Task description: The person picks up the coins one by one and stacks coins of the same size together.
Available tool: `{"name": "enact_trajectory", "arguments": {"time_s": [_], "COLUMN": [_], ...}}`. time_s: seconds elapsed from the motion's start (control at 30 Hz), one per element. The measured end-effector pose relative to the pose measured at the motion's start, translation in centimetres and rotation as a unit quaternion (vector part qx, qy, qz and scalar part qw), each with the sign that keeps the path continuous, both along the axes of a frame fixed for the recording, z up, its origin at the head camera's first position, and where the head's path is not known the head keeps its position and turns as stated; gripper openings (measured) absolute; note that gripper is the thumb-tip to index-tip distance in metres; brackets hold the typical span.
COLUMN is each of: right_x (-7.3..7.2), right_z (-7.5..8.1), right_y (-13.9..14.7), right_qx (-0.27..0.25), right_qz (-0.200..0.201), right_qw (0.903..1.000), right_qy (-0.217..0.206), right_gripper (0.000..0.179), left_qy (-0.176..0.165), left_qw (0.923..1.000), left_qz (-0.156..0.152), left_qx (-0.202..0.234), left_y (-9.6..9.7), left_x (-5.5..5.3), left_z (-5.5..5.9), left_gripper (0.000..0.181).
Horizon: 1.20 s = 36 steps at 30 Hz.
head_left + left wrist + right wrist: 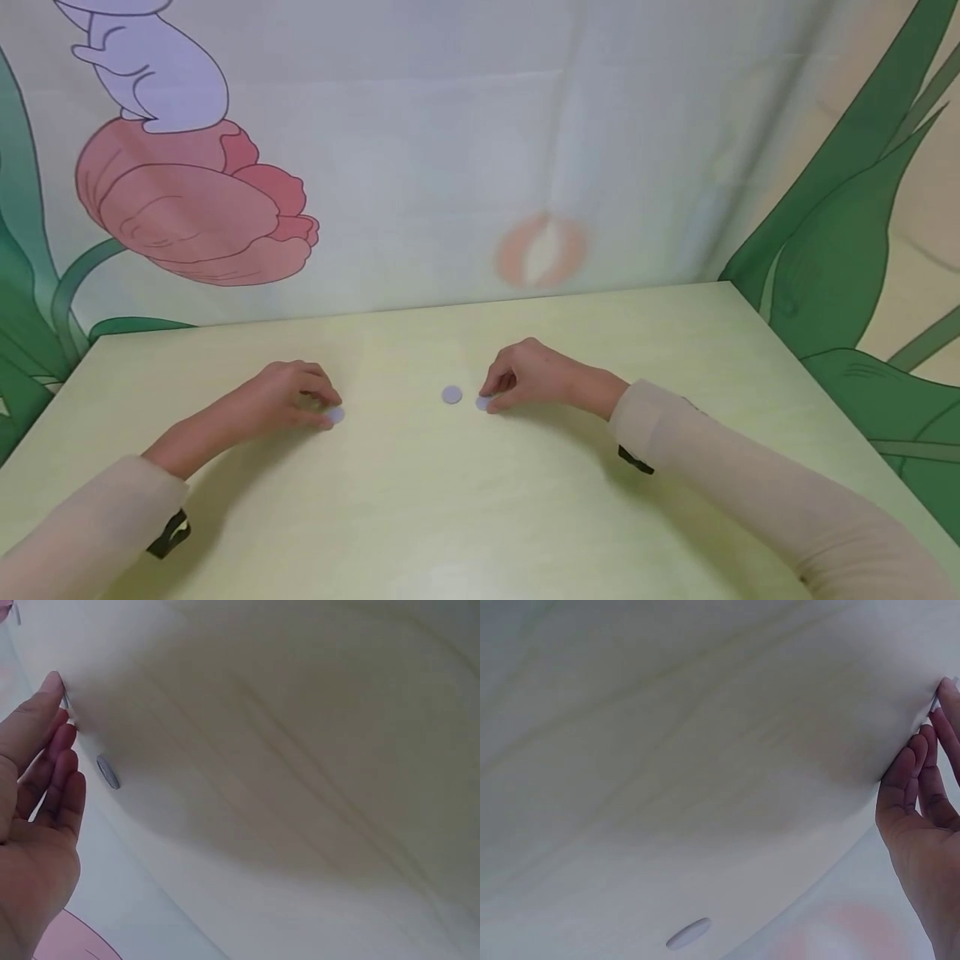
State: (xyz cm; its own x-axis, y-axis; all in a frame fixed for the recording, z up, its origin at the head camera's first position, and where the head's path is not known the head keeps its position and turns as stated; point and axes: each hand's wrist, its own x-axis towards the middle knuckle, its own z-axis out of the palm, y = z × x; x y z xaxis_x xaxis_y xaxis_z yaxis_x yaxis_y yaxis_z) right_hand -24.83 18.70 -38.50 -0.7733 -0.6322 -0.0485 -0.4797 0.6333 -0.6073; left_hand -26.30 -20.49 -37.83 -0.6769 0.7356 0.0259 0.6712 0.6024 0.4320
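My left hand (288, 398) reaches in from the left, its thumb and finger pinching a small pale lilac disc (337, 413) at the table surface. A second disc (109, 772) lies just beyond the fingers in the left wrist view; the hand mostly hides it from the head camera. My right hand (534, 375) pinches another pale disc (483, 403) by its edge, low over the tabletop. Just left of those fingertips lies a loose disc (452, 394), flat and apart from the hand. In the right wrist view, a disc (688, 934) rests on the table, away from the fingers.
The pale wood-grain table (435, 500) extends beneath both arms. Behind it hangs a light cloth backdrop (420, 167) printed with a pink flower (187, 208) and green leaves (832, 250). Dark straps (171, 533) show below the sleeves.
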Motion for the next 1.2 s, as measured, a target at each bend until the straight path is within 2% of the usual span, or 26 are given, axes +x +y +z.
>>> {"name": "enact_trajectory", "arguments": {"time_s": [0.1, 0.2, 0.43, 0.57, 0.8, 0.93, 1.2], "right_x": [-0.1, 0.0, 0.2, 0.1, -0.1, -0.2, 0.2], "right_z": [-0.2, -0.4, -0.3, -0.3, -0.6, -0.7, -0.5], "right_y": [0.0, 0.0, 0.1, 0.1, -0.2, -0.3, 0.2], "right_qx": [-0.001, -0.005, -0.006, -0.010, 0.000, 0.008, 0.008], "right_qz": [-0.002, -0.005, -0.005, -0.006, 0.020, 0.014, 0.007], "right_qw": [1.0000, 1.0000, 1.0000, 0.9999, 0.9997, 0.9997, 0.9998], "right_qy": [-0.001, -0.003, -0.005, -0.002, 0.018, 0.019, 0.017], "right_gripper": [0.015, 0.015, 0.015, 0.014, 0.012, 0.012, 0.014], "left_qy": [-0.002, -0.019, -0.059, -0.053, -0.043, -0.047, -0.053], "left_qw": [1.0000, 0.9998, 0.9971, 0.9972, 0.9976, 0.9970, 0.9965], "left_qz": [-0.004, 0.000, 0.048, 0.053, 0.055, 0.060, 0.064], "left_qx": [0.001, 0.006, -0.002, -0.004, 0.004, 0.006, 0.005], "left_y": [0.0, 0.1, 1.1, 1.4, 0.8, 0.6, 1.2], "left_x": [0.0, 0.0, 0.2, 0.2, 0.4, 0.6, 0.3], "left_z": [0.0, -0.2, -0.4, -0.4, -0.8, -0.9, -1.0], "left_gripper": [0.017, 0.013, 0.014, 0.017, 0.014, 0.014, 0.018]}}
